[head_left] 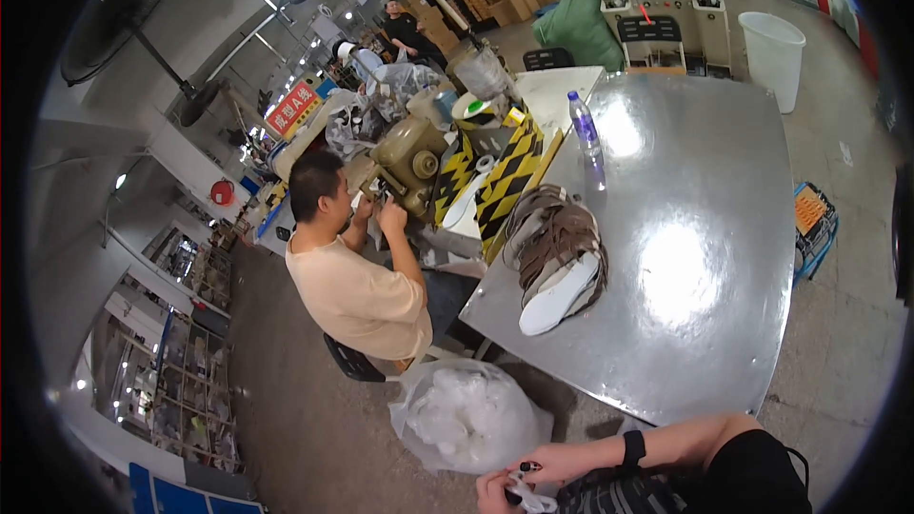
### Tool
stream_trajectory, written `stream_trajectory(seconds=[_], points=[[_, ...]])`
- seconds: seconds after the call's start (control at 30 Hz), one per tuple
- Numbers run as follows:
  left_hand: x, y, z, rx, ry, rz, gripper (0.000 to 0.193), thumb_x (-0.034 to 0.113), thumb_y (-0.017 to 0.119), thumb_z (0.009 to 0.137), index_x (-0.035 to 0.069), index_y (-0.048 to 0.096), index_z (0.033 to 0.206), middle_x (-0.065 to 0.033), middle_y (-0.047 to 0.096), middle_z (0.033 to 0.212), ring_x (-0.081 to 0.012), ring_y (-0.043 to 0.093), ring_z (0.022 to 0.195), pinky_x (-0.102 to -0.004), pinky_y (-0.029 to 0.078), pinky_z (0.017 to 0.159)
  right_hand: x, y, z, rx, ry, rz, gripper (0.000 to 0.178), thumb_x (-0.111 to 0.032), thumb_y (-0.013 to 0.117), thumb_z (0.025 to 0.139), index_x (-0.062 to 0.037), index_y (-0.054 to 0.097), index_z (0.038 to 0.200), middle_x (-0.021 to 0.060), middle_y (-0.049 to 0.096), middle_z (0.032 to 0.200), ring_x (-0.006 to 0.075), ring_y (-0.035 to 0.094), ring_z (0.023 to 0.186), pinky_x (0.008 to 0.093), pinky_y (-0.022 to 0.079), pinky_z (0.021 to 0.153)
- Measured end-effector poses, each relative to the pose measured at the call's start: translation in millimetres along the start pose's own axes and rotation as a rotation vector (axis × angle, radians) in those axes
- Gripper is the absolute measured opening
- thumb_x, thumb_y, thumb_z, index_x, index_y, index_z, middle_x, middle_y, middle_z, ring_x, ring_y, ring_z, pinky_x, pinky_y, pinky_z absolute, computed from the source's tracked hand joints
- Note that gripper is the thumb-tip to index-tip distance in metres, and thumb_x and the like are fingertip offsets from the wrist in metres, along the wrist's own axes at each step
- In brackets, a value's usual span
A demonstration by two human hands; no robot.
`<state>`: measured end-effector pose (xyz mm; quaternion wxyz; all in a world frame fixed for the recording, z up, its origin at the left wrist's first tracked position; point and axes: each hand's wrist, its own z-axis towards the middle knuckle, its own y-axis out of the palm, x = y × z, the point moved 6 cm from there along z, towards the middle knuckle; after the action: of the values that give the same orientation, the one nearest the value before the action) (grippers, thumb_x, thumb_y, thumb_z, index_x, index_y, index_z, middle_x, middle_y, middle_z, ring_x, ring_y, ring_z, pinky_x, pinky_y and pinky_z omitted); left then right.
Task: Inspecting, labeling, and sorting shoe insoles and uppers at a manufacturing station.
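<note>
Both of my hands are close together at the lower edge, beside the bag of white plastic. My right hand, with a dark band on its wrist, is closed on a small black thing whose kind I cannot make out. Just left of it and lower, my left hand has its fingers curled, and what they hold is mostly hidden. A crumpled white piece, perhaps thin plastic, hangs below the hands. A large translucent bag full of clear, crumpled plastic stands on the floor just beyond them.
A metal-topped table carries a pile of brown shoe uppers, a white shoe sole and a purple-labelled bottle. At left, a seated person works at a machine. A white bin stands far right.
</note>
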<state>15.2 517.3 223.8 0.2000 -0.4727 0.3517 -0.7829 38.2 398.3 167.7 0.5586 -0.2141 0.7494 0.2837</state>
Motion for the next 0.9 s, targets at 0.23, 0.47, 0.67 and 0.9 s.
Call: stream_trajectory(seconds=[0.23,0.47,0.67,0.9], points=[[5.0,9.0,2.0,-0.074,0.134,0.051,0.031,0.004,0.069,0.067,0.004,0.058,0.096,-0.0172,0.055,0.101,-0.0361,0.053,0.098,-0.0416,0.043,0.083,17.0,-14.4,-10.4,0.210,-0.236,-0.265,0.031,-0.027,0.055,0.087,-0.0114,0.061,0.113,0.0110,0.066,0.080,0.0223,0.062,0.066,0.0335,0.049,0.064],[24.5,2.1,-7.6,-0.115,0.127,-0.093,0.033,0.001,0.066,0.061,0.003,0.064,0.094,-0.0152,0.059,0.100,-0.0332,0.057,0.096,-0.0401,0.046,0.083,-12.1,-34.2,-43.5,0.426,-0.279,-0.551,0.022,-0.026,0.055,0.081,-0.0119,0.060,0.097,0.0089,0.063,0.085,0.0296,0.062,0.079,0.0398,0.049,0.066],[10.9,20.4,-24.4,-0.179,0.104,-0.376,0.015,0.003,0.066,0.071,0.003,0.064,0.086,-0.0139,0.064,0.095,-0.0311,0.060,0.097,-0.0385,0.047,0.082,25.3,-49.8,-45.4,0.467,-0.149,-0.653,0.019,-0.020,0.058,0.080,-0.0126,0.063,0.098,0.0075,0.061,0.091,0.0285,0.062,0.080,0.0373,0.049,0.067],[-25.0,35.6,-7.4,-0.128,-0.703,-0.995,0.036,0.028,0.043,0.099,0.007,0.057,0.074,0.0000,0.056,0.076,-0.0072,0.046,0.066,-0.0252,0.035,0.055,-22.7,-15.9,-76.2,0.383,-0.476,-0.743,0.028,-0.011,0.057,0.079,-0.0168,0.060,0.106,0.0029,0.059,0.099,0.0262,0.062,0.081,0.0355,0.051,0.066]])
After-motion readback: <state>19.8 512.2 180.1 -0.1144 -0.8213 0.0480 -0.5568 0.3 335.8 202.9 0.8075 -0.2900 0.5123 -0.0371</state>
